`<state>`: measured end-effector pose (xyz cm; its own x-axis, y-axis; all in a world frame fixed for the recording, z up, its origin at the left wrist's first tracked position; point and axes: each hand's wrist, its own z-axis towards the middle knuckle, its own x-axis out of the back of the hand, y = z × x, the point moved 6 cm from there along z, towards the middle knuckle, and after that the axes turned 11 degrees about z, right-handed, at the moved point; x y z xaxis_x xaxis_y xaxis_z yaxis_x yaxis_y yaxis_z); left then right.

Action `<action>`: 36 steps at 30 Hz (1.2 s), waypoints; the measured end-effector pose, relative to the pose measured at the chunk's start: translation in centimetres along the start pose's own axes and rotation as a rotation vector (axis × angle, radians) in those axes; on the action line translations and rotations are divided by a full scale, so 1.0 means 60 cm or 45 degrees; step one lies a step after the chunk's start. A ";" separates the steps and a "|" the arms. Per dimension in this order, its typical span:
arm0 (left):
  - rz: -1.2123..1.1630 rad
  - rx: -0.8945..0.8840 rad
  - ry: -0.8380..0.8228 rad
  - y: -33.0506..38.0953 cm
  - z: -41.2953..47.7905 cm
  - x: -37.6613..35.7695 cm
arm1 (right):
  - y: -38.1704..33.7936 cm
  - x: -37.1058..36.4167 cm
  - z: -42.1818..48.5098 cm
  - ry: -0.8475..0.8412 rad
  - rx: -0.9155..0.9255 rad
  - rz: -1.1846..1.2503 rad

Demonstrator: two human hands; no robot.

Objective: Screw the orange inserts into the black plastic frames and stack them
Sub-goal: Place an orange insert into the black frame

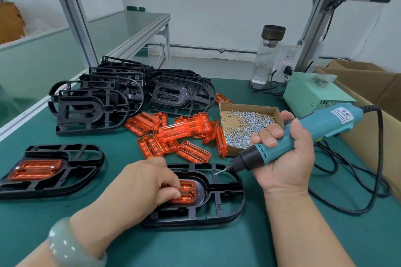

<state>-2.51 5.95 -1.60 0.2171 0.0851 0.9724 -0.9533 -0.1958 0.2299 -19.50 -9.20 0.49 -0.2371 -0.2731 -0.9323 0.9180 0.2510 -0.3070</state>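
Lower centre of the frame, the left hand (149, 182) is down on the orange insert (187, 192), fingers (173, 188) curled over it and pinning it into the pocket of the black frame (217, 208), which lies flat on the green bench (238, 249). To its right, the right hand (286, 154) is wrapped tight round the teal electric screwdriver (303, 136), palm turned up towards the camera, wrist cocked, the tool slanting down and to the left. A screw (217, 173) sits on the bit, just above the frame's upper rail and not yet in a hole. The job now, as I read it, is alignment: swing the tool up closer to vertical so the screw enters square, find the insert's mounting hole, and press the insert flat so it can't skate when the bit bites. Driving at this slant risks a cross-threaded or skidding screw. At the lower left lies a finished frame (71, 169) with its insert already screwed in. The supply of loose inserts (180, 134) is piled mid-frame, the cardboard tray of screws (273, 112) just to their right, and the bare frames (93, 104) are stacked at the upper left.
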 end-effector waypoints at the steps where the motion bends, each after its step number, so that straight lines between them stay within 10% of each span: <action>1: -0.004 -0.011 -0.023 -0.002 0.000 -0.001 | 0.000 0.000 -0.001 0.000 0.001 -0.002; 36: -0.039 -0.261 0.119 0.046 0.068 0.031 | -0.018 0.002 0.008 0.008 0.043 0.004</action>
<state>-3.87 1.58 1.01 0.2349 0.1801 0.9552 -0.9715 0.0102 0.2370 -20.38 -9.95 0.82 -0.2361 -0.2664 -0.9345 0.9288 0.2207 -0.2976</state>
